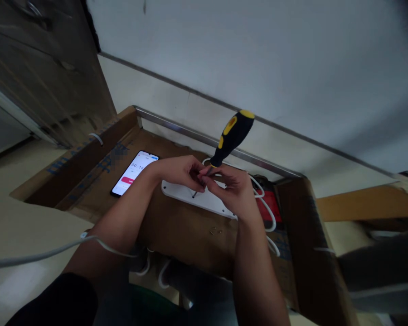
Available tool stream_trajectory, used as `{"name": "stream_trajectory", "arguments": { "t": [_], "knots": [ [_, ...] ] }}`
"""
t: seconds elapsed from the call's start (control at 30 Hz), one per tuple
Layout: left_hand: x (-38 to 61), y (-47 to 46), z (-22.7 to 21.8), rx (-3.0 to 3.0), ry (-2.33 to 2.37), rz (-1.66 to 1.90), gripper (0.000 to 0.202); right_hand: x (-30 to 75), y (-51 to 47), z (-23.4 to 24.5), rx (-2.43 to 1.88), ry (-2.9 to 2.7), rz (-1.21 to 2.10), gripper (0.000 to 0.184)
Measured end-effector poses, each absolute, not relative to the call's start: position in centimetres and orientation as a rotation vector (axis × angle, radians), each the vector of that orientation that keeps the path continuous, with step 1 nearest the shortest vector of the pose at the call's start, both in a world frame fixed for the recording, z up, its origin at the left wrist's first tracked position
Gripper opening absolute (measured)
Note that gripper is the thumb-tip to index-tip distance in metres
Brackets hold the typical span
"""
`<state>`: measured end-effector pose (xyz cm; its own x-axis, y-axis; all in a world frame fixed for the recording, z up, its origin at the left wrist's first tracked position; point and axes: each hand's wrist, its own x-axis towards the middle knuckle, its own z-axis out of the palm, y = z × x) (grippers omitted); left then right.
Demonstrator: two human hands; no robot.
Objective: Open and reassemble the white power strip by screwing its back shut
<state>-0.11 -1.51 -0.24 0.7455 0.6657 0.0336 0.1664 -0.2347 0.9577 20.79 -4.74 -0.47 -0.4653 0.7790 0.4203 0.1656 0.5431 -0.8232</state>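
A white wall (258, 59) fills the top of the view, with a dark weathered wooden panel (44, 63) at upper left and a pale floor (27, 290) below it. A brown cardboard box (187, 240), marked with blue print and raised at its edges, sits in the middle, and a steel rail (207, 140) runs along its far side.

On the cardboard lies a white plastic casing (214, 207), with a white cable (271, 215) looping past its right end and over a red-and-black object (263, 210). To its left, a smartphone (134, 173) lies tilted on the cardboard, with a timer on its screen and a red button below the digits. A few small metal screws (215, 231) sit on the cardboard just in front of the casing.

A black-and-yellow screwdriver (231, 138) stands tilted, its handle up and to the right and its thin shaft angled down so that the tip meets a hole in the casing. The left hand (177, 173) and right hand (229, 188) meet around the shaft just below the handle, both curled and pinching it between their fingertips (201, 180). A grey cable (54, 250) with a white clip lies across the left forearm (119, 231).
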Motion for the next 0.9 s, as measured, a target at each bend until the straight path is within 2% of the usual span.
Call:
{"name": "stream_trajectory", "arguments": {
  "t": [0.27, 0.43, 0.53, 0.73, 0.9],
  "knots": [
    [-0.8, -2.4, -0.2, 1.75, 0.649, 0.514, 0.022, 21.0, -4.8, 0.6, -0.652, -2.055, 0.921, 0.01],
    [-0.7, -5.0, -2.3, 1.748, 0.824, 0.839, 0.026, 21.2, -4.1, 0.4, -0.644, -2.073, 0.955, 0.013],
    [0.4, -7.0, -3.9, 1.792, 0.985, 1.08, 0.028, 21.1, -4.1, -0.5, -0.657, -2.044, 0.971, 0.022],
    [2.7, -9.3, -5.8, 1.745, 1.242, 1.427, 0.029, 18.6, -6.5, -3.6, -0.874, -1.724, 0.682, 0.042],
    [3.3, -9.3, -7.0, 1.813, 1.299, 1.511, 0.028, 16.3, -7.9, -6.1, -1.048, -1.531, 0.472, 0.039]
  ]
}}
